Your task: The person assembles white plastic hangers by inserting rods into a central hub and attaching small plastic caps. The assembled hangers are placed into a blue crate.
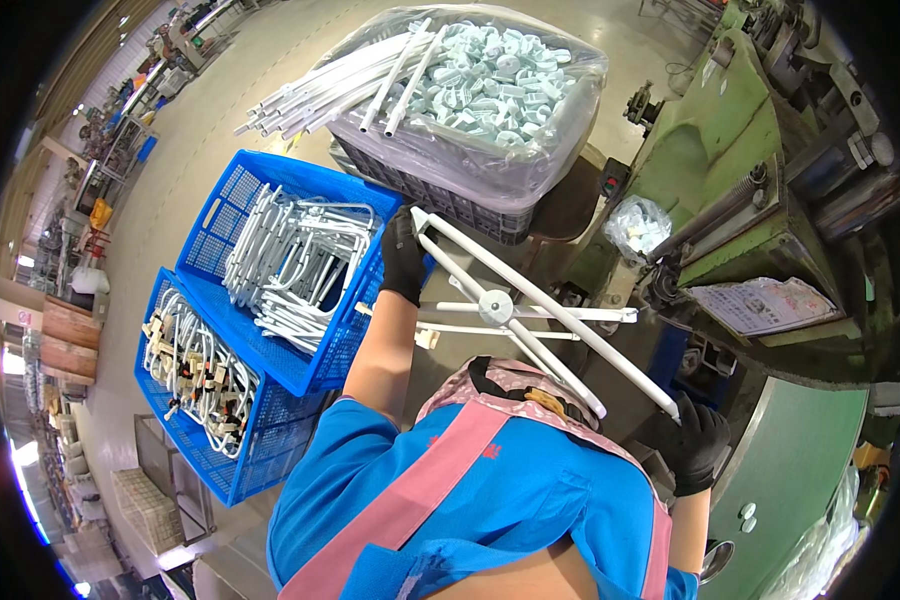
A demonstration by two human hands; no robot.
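A frame of white tubes (562,312) stretches slantwise in front of my body, its tubes crossing at a round white plastic disc (496,308). My left hand (403,255), in a black glove, is closed around the frame's upper left end, beside a white corner piece. At the lower right, my right hand (698,446), gloved in black too, grips the other end of the long tube. Other tubes of the frame reach sideways and down toward my apron (460,450). What the fingertips of each hand do on the far side is hidden.
A blue crate (362,352) of bent white tubes overlaps another blue crate (232,485) of tubes with beige and black fittings. Ahead, a plastic-lined bin (530,175) holds pale plastic parts and straight white tubes (345,85). A green machine (705,140) and green tabletop (800,450) stand right.
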